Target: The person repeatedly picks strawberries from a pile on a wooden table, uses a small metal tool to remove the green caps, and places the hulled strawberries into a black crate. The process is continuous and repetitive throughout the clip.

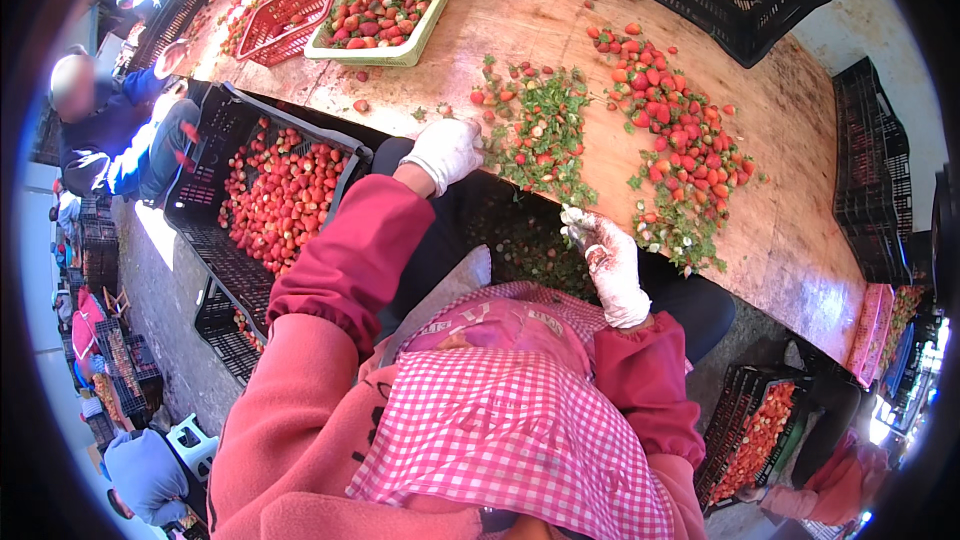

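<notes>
My left hand, in a white glove, is at the near edge of the wooden table, beside a heap of green strawberry tops. Its fingers are bent inward; whether they hold anything is hidden. My right hand, in a red-stained white glove, is at the table edge between that heap and a long pile of strawberries. A small dark thing shows at its fingers, too unclear to name. Below the edge, between my knees, a dark container holds more green tops. A black crate of red strawberries stands at my left.
A green basket of strawberries and a red basket stand at the table's back left. A black crate lies at the back right, another stands beyond the right edge. One person sits at left; another is at lower right beside a crate.
</notes>
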Available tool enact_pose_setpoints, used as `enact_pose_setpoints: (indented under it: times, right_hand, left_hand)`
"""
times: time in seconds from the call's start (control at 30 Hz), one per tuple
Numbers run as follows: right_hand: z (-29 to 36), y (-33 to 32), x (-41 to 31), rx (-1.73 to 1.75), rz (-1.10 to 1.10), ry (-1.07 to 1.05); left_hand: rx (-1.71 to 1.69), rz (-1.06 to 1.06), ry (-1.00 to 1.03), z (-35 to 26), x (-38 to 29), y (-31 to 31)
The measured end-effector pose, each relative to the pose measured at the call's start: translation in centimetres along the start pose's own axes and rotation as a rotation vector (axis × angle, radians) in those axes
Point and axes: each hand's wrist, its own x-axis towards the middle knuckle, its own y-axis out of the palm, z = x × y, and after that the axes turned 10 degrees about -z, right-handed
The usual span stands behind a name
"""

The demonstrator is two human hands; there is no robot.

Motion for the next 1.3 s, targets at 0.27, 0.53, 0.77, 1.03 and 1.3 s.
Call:
enact_pose_setpoints:
  times: [0.27, 0.53, 0.77, 1.03, 1.3]
  right_hand:
    - [2.9, 2.1, 0.2, 0.223, 0.023, -0.13]
    - [4.2, 1.7, -0.6, -0.564, -0.169, -0.461]
    - [1.6, 0.4, -0.1, 0.358, -0.046, -0.123]
    - [3.7, 1.7, -1.1, -0.305, -0.195, -0.262]
    - [5.7, 3.4, -0.4, -0.823, -0.224, -0.578]
  left_hand:
    - [-1.822, 0.377, -0.426, -7.0, -4.7, 1.2]
    - [-1.565, 0.254, -0.241, -10.4, -6.1, 0.9]
    - [-2.016, 0.585, -0.54, -10.4, -5.9, 2.0]
    - [-2.119, 0.145, -0.57, -10.6, -5.3, 5.1]
    - [-2.093, -0.051, -0.735, -12.2, -6.0, 6.6]
